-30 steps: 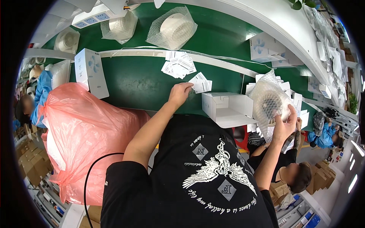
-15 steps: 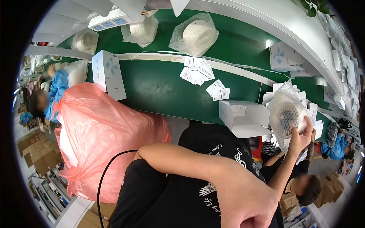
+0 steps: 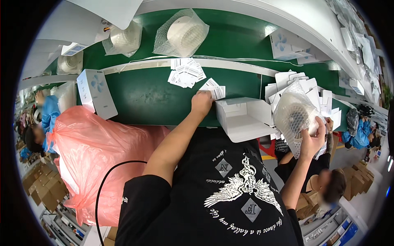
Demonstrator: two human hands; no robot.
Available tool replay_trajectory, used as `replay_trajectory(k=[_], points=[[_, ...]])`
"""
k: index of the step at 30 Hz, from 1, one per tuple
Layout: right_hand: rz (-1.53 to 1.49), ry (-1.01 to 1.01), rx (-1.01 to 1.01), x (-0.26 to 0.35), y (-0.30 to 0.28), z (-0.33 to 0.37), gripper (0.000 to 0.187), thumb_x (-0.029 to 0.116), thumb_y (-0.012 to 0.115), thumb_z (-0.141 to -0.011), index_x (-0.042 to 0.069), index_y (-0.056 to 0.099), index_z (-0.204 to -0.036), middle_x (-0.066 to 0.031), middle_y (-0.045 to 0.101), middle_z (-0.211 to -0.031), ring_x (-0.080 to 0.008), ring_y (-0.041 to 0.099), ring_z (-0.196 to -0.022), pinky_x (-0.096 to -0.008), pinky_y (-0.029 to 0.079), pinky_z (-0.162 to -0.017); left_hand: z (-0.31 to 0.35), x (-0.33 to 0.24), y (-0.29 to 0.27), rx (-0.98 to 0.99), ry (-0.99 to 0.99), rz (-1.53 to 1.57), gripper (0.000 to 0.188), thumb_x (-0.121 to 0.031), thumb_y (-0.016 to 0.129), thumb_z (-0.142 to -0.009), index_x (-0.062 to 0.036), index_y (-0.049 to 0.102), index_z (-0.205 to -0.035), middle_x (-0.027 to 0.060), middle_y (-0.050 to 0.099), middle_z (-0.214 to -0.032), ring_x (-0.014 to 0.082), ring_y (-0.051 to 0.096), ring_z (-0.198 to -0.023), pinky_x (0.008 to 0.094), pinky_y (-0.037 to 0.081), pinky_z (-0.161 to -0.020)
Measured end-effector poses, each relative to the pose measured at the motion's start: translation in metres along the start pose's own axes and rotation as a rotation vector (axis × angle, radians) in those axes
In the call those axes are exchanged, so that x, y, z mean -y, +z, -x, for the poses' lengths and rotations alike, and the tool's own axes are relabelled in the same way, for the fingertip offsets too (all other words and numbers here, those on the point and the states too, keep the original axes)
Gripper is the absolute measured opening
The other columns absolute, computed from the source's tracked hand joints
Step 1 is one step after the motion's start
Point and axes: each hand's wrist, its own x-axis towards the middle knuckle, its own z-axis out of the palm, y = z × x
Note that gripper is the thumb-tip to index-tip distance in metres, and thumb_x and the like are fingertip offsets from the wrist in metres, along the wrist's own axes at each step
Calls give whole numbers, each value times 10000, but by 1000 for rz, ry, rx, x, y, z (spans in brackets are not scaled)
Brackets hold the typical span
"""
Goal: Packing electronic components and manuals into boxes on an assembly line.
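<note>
My right hand (image 3: pixel 314 137) grips a bubble-wrapped round white device (image 3: pixel 298 117) with a dark mesh-like face, held above the right side of the bench. Its fingers press the wrap's right edge. Across the bench, my left hand (image 3: pixel 202 103) is at the edge of a small pile of printed white paper slips (image 3: pixel 214 88). Those fingers look curled closed, slightly blurred, and whatever is between them is hidden. Between my hands lies an open white box (image 3: pixel 248 119), its opening towards the wrapped device. A larger pile of slips (image 3: pixel 186 73) is farther back.
Several flattened white cartons (image 3: pixel 287 80) are heaped behind the wrapped device. A big pink plastic bag (image 3: pixel 102 143) bulges at my left, beside an upright white box (image 3: pixel 97 93). More wrapped devices (image 3: pixel 182 33) stand on the far side of the ledge. A co-worker (image 3: pixel 324 180) is at the right.
My left hand has moved from low in front of my body out to the slips. My right hand still holds the wrapped device. The view has shifted, so bench items appear farther left.
</note>
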Motion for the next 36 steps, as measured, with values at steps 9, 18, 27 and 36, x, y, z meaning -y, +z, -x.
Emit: replay_trajectory(k=[9, 18, 27, 36], points=[[83, 5, 32, -1, 4, -4, 581, -76, 747, -767, -23, 651, -1338, -79, 696, -1184, -166, 689, -1046, -295, 559, -929, -3, -9, 5, -136, -94, 34, 308, -145, 851, -800, -83, 687, -1054, 133, 723, -1014, 357, 681, -1038, 491, 563, -873], [-25, -11, 7, 8, -5, -7, 572, -48, 820, -768, 1, 676, -1320, -89, 724, -1150, -141, 693, -1028, -288, 566, -917, -8, -15, -60, -165, -208, 375, 133, -4, 749, -894, -51, 632, -936, 126, 709, -952, 320, 717, -878, 403, 582, -775], [-83, -211, -40, 50, -29, -20, 616, -53, 815, -800, -35, 628, -1386, -106, 689, -1268, -197, 694, -1106, -323, 562, -963, 9, -148, -181, -363, 598, 476, 251, -34, 776, -891, -87, 693, -1122, 97, 734, -1019, 305, 716, -925, 398, 586, -803], [-243, -547, 525, 130, -3, 0, 666, -35, 885, -734, 33, 678, -1363, -202, 657, -1354, -309, 663, -1251, -400, 521, -1085, 33, -138, -169, 489, -257, 150, 741, -265, 699, -942, 129, 442, -1514, 268, 749, -968, 452, 722, -947, 500, 571, -904]])
